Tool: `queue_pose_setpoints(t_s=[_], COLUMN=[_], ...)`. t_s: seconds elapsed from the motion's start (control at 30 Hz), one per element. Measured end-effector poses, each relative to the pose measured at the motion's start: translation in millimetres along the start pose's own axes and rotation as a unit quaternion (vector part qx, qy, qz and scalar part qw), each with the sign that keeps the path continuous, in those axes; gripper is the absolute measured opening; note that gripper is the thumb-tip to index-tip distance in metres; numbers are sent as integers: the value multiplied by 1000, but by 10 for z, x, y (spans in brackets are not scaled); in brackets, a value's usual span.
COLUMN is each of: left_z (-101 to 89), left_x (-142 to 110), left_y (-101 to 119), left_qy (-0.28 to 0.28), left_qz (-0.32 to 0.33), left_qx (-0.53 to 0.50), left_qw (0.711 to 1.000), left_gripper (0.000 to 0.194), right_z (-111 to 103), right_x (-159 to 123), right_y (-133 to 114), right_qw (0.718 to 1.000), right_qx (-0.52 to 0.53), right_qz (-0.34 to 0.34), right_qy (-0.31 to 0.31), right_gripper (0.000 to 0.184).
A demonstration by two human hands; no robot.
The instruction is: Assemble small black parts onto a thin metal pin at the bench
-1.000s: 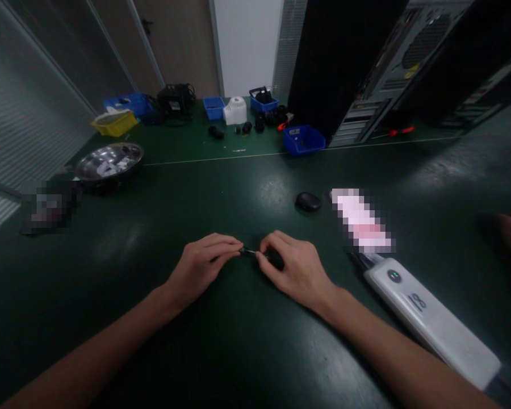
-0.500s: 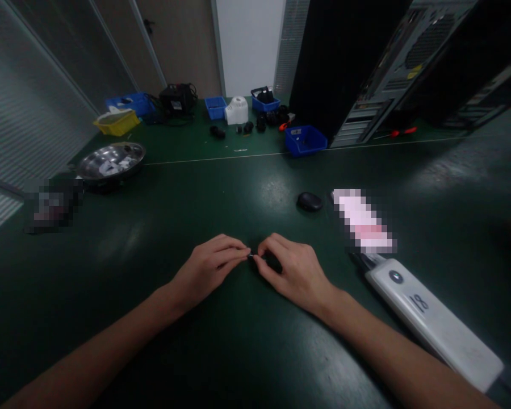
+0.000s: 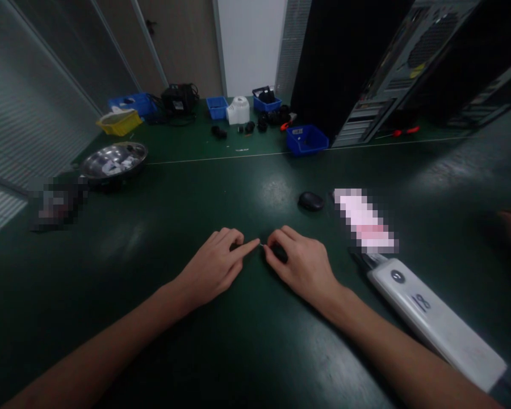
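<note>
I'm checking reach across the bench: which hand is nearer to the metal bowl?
Left. The left hand is to the right of the metal bowl and closer to the wearer; the right hand is farther right, beyond the left. Neither touches it.

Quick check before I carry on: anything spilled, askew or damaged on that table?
Nothing looks plainly spilled or damaged. One oddity: a thin whitish scrap lies loose on the green table, left of the dark blue bin, like stray litter.
</note>
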State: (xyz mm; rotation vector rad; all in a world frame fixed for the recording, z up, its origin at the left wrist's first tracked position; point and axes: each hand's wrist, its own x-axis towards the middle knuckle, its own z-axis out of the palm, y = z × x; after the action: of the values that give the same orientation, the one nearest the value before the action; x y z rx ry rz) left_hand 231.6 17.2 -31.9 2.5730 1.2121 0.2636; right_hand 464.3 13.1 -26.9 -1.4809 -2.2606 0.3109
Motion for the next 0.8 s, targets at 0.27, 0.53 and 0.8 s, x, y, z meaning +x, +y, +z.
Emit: queue_pose_setpoints(t_s=[0.27, 0.53, 0.8], left_z=[-47, -54, -240], left_x=[-34, 76, -502], left_y=[-3, 67, -687], left_qy=[29, 17, 75], left_qz=[2, 53, -76], left_qx=[-51, -23, -27], left_qw=[998, 998, 994], left_gripper=[47, 43, 42], right_z=[-41, -30, -52], right_x=[1, 2, 2], right_y=[-19, -26, -22], right_qw=[998, 997, 998], right_qx=[-32, -27, -2], right_qz=[49, 68, 68], right_qy=[12, 23, 0], right_gripper=[15, 16, 19])
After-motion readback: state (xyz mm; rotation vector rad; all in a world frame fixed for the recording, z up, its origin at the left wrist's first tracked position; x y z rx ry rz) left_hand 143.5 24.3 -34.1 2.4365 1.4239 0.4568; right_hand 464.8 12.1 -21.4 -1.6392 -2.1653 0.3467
